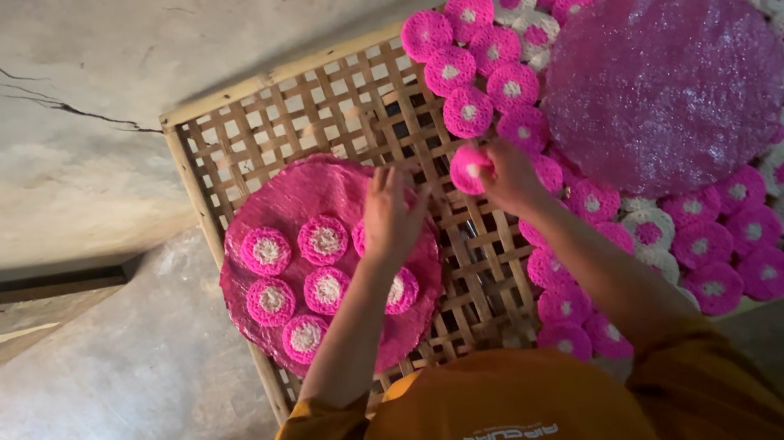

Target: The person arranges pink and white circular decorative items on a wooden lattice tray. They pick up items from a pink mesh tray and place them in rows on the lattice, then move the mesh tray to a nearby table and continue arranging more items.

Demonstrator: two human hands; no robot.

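My right hand [511, 177] pinches a small round pink disc with a pale centre [467, 169] above a bamboo lattice tray [317, 109]. My left hand [391, 215], fingers spread, rests on the right edge of a round pink woven mat [307, 186], touching the discs there. Several pink-rimmed discs with white centres [323, 240] lie on that mat. Many more pink and white discs [476, 53] cover the tray's right part in rows.
A large round translucent pink sheet [662, 84] lies on top of the discs at the right. The tray sits on a grey concrete floor [84, 412], with a cracked wall [24, 107] at the upper left. My orange clothing [499, 418] fills the bottom.
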